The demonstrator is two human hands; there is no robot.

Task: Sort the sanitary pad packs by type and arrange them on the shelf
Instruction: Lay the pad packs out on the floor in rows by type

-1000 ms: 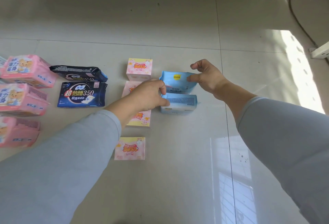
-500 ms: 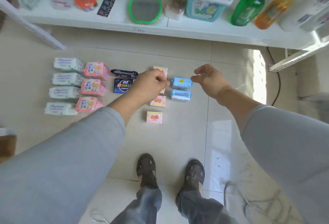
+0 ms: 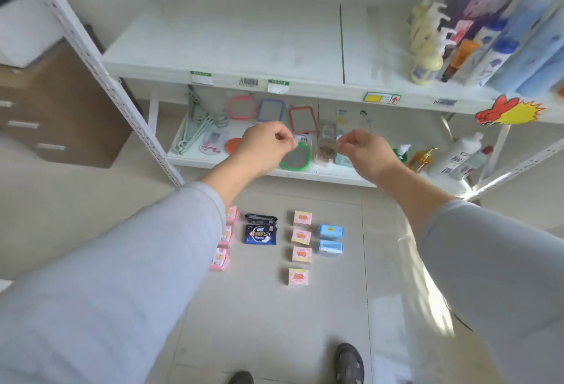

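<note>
Partly hidden behind the left sleeve [image 3: 122, 276]: pink packs [image 3: 220, 259] on the floor [image 3: 305, 322]. Blurred beyond reading: labels on the shelf [image 3: 244, 44] edge. Pale tiled floor below that shelf, sunlit toward the right. In front of the shelf, sorted in columns: dark blue packs [image 3: 260, 234], yellow-pink packs [image 3: 301, 235], light blue packs [image 3: 330, 239]. Left hand [image 3: 265, 145] and right hand [image 3: 364, 151] raised, fingers loosely curled, holding nothing.
</note>
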